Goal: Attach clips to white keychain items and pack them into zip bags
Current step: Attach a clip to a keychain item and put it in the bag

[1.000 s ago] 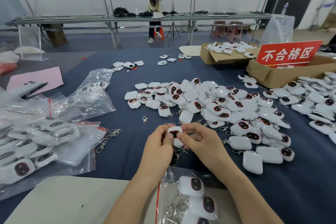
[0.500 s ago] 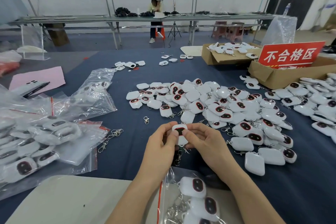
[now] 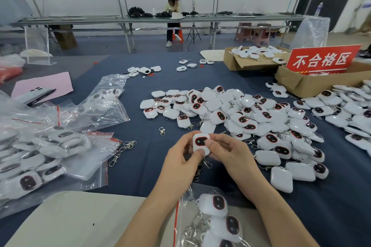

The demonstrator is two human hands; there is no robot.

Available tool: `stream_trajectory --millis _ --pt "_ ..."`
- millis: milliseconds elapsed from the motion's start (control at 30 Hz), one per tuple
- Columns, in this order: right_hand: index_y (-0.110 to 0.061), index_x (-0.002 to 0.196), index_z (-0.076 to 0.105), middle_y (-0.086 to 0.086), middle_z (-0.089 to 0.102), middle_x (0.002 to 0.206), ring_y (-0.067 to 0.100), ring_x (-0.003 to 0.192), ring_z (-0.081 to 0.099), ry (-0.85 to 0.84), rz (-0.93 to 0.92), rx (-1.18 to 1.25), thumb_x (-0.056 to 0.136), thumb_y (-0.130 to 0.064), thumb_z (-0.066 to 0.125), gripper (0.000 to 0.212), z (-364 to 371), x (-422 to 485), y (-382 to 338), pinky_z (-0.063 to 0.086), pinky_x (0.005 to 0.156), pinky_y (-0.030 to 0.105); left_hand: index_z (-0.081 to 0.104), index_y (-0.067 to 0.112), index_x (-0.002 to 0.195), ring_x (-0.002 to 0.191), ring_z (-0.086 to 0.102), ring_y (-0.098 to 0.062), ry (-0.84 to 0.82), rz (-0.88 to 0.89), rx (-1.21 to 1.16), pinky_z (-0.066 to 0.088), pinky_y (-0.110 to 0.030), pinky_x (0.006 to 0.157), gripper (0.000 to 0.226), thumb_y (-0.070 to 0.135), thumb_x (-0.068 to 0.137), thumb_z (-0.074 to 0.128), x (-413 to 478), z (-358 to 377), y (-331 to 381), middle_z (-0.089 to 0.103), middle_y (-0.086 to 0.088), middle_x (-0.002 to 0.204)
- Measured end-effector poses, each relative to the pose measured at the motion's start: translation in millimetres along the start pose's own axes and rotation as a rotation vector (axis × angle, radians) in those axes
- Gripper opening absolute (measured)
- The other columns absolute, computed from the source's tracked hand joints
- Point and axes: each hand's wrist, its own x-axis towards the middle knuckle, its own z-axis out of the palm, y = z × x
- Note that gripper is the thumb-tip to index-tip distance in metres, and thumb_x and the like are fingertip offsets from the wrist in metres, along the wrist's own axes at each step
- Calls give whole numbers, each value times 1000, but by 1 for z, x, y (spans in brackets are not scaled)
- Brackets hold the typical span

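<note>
Item: white keychain item (image 3: 201, 144), dark oval w/ red rim facing up, held just above the table (image 3: 140, 166) in front of the body, between both hands
L grip: left hand (image 3: 179, 163) pinches item's left edge & lower corner, thumb on the face, fingers curled under
R grip: right hand (image 3: 227, 155) pinches the right edge, thumb tip on the face, other fingers curled behind
Clip: metal clip (image 3: 207, 163) hangs from item's bottom end & looks already on; can't tell if the snap is fully closed
Handling: prob. light, hard glossy shell, so stiff but slippery; best taken by the side edges, not the shiny face; clip dangles loose & may snag a bag mouth
Bag: zip bag (image 3: 185, 210) w/ red strip lies nearest the body, under the wrists, a few clipped items inside
Stock: pile (image 3: 251, 118) of same items just beyond & right of hands; loose clip (image 3: 162, 131) on table left of it
Done: packed bags (image 3: 40, 146) heaped far left
Next (my guess): item goes clip-first into the zip bag
</note>
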Motion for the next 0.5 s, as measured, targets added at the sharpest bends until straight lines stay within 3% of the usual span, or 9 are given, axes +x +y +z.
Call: stream_trajectory --millis 233,500 --pt "-14 105 72 2 79 96 15 93 75 -23 -17 -27 90 -16 72 15 2 -1 -2 58 82 23 61 46 107 92 67 4 17 12 51 49 -8 76 44 3 96 63 2 0 -5 71 27 97" --pt "-15 104 73 0 79 95 14 91 75 -32 -28 -65 90 -15 72 14 1 -2 -1 57 80 20 62 50 101 89 67 4 23 2 57 52 -11 79 50 1 95 64 3 0 -6 72 28 93"
